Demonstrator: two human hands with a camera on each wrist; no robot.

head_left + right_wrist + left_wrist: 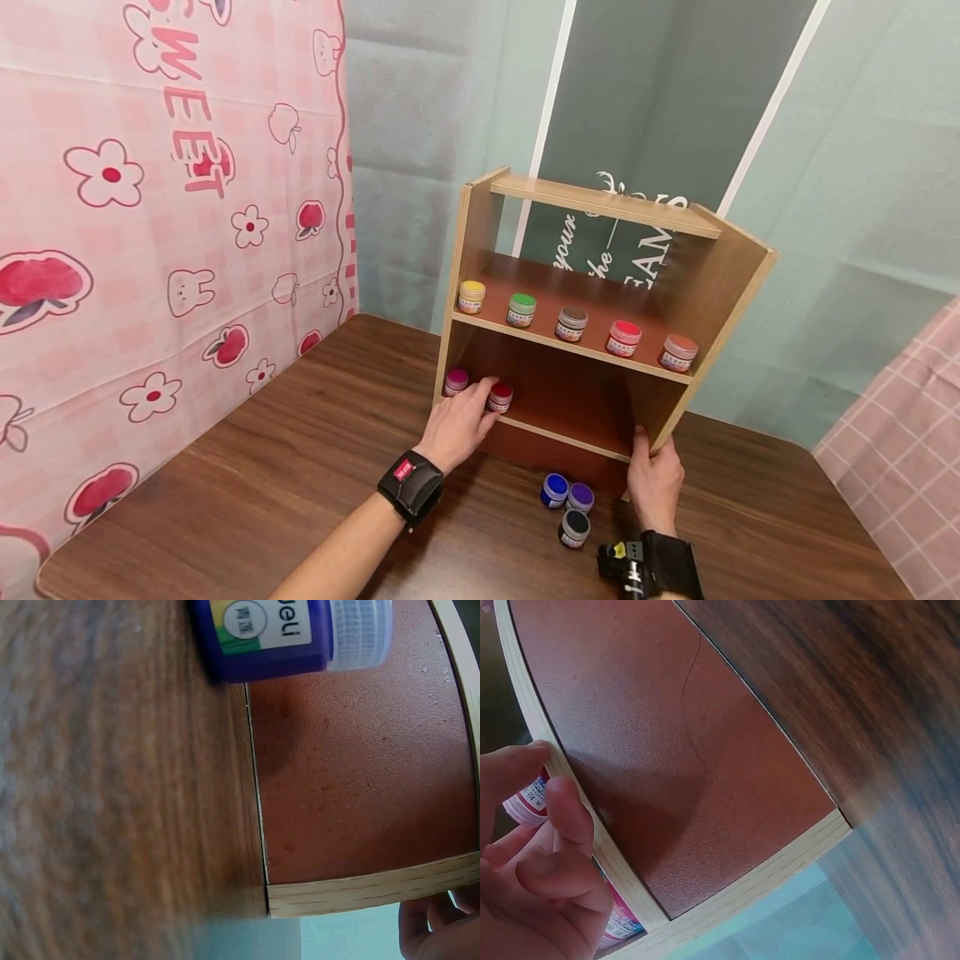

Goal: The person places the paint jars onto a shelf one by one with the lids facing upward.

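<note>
My left hand (456, 427) is at the lower level of a small wooden shelf (607, 202), fingers and thumb pinching a dark red paint jar (500, 398) close to the front edge. Left of it, partly behind the fingers, is a magenta paint jar (456, 381). In the left wrist view, the held jar (529, 801) shows between thumb and fingers, its lid mostly hidden. My right hand (655, 482) grips the lower part of the shelf's right side panel, thumb on the inner side. Fingertips (442, 922) of that hand appear behind the panel in the right wrist view.
Yellow (471, 297), green (521, 310), brown (572, 324), red (624, 338) and orange-brown (678, 353) jars line the upper level. Blue (554, 491), purple (580, 497) and black (574, 529) jars stand on the table (300, 467) before the shelf. Curtains hang around.
</note>
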